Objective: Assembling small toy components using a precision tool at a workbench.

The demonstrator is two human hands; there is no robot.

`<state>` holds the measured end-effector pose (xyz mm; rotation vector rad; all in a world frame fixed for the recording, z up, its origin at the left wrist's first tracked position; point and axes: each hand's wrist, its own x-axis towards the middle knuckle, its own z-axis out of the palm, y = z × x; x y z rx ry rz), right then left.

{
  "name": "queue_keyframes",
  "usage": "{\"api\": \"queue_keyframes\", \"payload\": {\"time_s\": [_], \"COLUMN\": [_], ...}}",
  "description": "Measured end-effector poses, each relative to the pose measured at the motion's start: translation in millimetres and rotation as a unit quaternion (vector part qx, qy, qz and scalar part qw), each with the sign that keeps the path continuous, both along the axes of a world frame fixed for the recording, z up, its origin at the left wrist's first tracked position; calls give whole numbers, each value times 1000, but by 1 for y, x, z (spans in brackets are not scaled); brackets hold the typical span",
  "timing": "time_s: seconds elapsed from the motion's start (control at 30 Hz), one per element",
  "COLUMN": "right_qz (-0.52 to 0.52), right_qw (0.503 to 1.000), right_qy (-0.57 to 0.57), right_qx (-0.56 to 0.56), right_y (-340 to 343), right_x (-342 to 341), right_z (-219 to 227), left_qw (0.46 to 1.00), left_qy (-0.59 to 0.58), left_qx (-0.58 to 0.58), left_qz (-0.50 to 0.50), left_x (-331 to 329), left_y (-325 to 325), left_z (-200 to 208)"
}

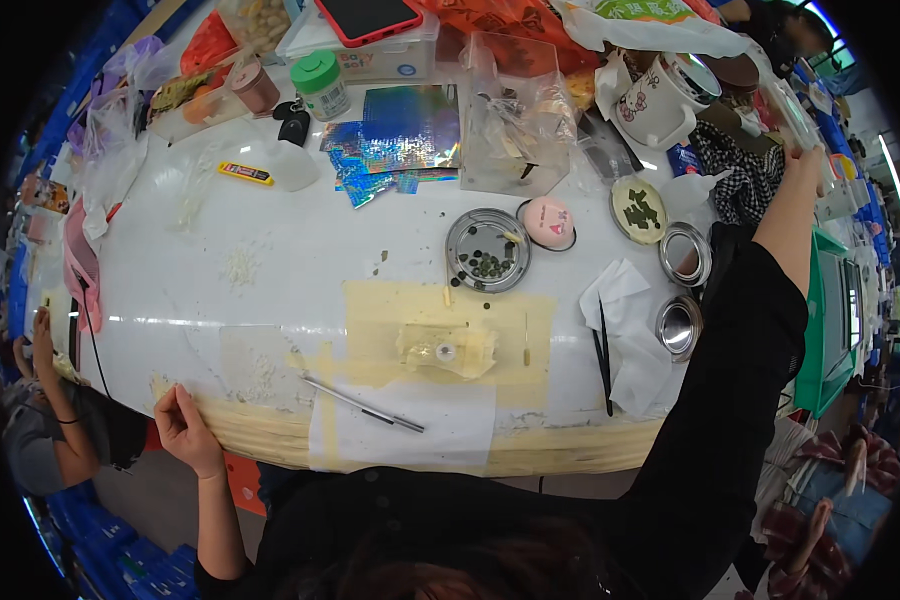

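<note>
One curled left hand (188,432), right hand (808,168) by glossy plastic (782,98)

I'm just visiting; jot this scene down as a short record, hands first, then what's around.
Left hand: at the near edge of the white table, fingers curled; whether anything is held is unclear
Right hand: stretched to the far right, by clear plastic; grip unclear
Round dish: dark green pieces inside
Black tweezers: by white tissues
Silver tool: on white paper
</note>
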<state>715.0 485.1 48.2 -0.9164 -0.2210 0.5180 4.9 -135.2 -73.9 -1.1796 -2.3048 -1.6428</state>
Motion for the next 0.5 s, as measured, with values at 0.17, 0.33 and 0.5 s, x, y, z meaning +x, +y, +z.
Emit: {"api": "queue_keyframes", "payload": {"time_s": [0.17,0.33,0.5], "right_qz": [169,126,134], "right_qw": [911,955,967], "right_qy": [-265,-148,-134], "right_qx": [-268,-225,-171], "right_y": [53,28,10], "right_x": [137,45,53], "right_z": [-6,-26,-8], "left_qw": [999,1000,1000], "left_qy": [-21,6,1], "left_qx": [-2,-31,-27], "left_qz": [-30,-1,0], "left_x": [-6,-8,-5], "left_y": [22,-1,5], "left_z": [-25,-3,-6]}}
